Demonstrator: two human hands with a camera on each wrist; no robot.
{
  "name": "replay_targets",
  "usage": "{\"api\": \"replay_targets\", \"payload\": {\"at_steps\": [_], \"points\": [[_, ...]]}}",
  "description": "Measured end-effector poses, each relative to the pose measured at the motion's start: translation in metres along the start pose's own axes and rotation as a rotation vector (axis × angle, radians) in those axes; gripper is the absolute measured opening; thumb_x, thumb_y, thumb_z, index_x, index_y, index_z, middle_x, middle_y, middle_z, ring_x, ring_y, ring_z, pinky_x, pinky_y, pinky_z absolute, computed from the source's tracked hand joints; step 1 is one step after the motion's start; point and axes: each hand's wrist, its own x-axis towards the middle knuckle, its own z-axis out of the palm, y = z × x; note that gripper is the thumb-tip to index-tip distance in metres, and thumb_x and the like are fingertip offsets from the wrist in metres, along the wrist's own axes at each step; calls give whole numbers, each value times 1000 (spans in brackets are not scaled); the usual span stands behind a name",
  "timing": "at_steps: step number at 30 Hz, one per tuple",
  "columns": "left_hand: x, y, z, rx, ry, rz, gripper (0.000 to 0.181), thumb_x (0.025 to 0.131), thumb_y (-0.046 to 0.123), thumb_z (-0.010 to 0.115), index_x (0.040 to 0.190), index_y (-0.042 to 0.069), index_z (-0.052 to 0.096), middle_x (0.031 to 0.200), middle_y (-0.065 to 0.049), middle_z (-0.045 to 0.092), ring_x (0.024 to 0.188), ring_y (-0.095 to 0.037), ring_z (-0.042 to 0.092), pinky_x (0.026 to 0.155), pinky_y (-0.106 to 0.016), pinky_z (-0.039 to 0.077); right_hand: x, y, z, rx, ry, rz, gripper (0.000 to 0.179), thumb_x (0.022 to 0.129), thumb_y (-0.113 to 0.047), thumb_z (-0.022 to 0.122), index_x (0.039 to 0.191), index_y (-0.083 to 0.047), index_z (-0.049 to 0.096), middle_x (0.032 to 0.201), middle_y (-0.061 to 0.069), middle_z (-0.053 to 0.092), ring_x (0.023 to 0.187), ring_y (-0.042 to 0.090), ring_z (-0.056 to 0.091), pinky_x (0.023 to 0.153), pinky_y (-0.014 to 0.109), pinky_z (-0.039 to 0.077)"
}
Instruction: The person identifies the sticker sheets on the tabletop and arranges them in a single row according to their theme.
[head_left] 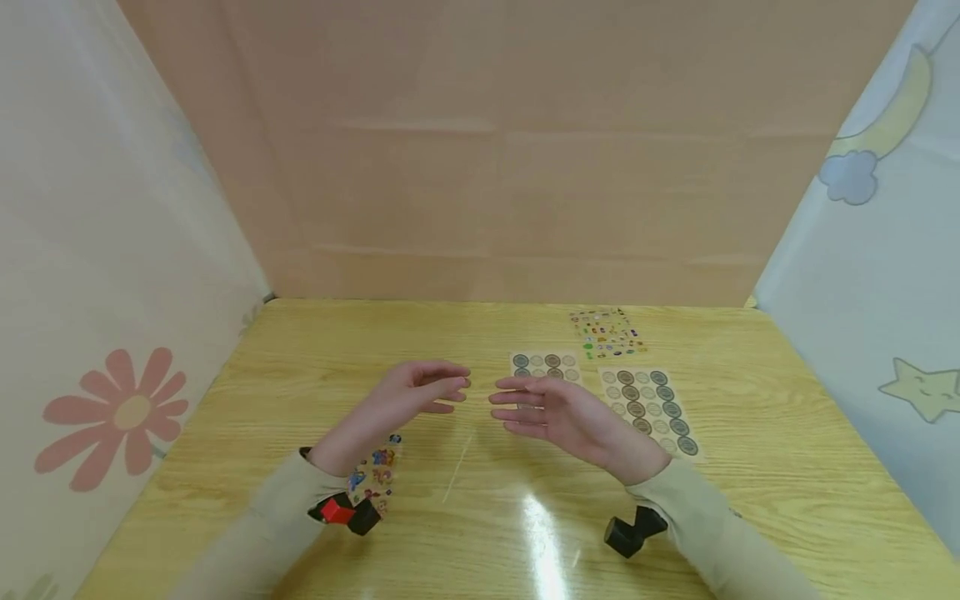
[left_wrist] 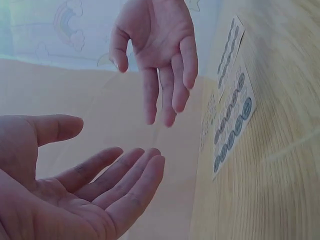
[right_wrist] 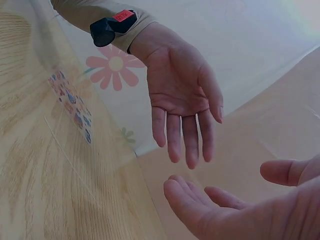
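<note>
The left hand (head_left: pixel 420 387) and right hand (head_left: pixel 566 417) hung apart over the table (head_left: pixel 787 433), fingers loosely extended toward each other, holding nothing. Nearest the right hand, which partly hid it, lay a disc sheet (head_left: pixel 546 361); just right, a second disc sheet (head_left: pixel 654 410) ran lengthwise away, slanting left. Beyond lay a colourful sheet (head_left: pixel 609 335); by the left wrist, a cartoon sheet (head_left: pixel 383 473).

Left hand (head_left: pixel 411 393) and right hand (head_left: pixel 572 417), raised above the table (head_left: pixel 480 492): fingers extended, relaxed; fingertips facing, apart.
</note>
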Motion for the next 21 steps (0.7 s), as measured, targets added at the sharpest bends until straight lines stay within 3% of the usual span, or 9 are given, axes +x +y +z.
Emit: {"api": "replay_targets", "payload": {"at_steps": [8, 13, 21], "points": [[30, 9, 19, -108, -88, 38, 45, 95, 30, 61, 130, 3, 55, 128, -9, 57, 113, -28, 58, 93, -38, 51, -6, -7, -16, 6, 51, -36, 50, 104, -19, 34, 142, 13, 28, 144, 32, 33, 130, 40, 40, 110, 49, 32], [52, 16, 29, -197, -91, 65, 40, 96, 25, 61, 129, 3, 56, 128, -13, 57, 114, -32, 57, 93, -37, 52, -11, -12, -30, 20, 72, -44, 51, 105, -19, 31, 145, 11, 21, 149, 31, 25, 135, 41, 31, 111, 47, 29], [87, 28, 55, -287, -86, 24, 37, 96, 19, 61, 128, 2, 57, 124, -12, 60, 111, -29, 60, 93, -36, 51, -22, -22, -59, 102, 144, -76, 52, 105, -18, 27, 147, 11, 15, 151, 27, 23, 137, 41, 26, 112, 46, 28]]}}
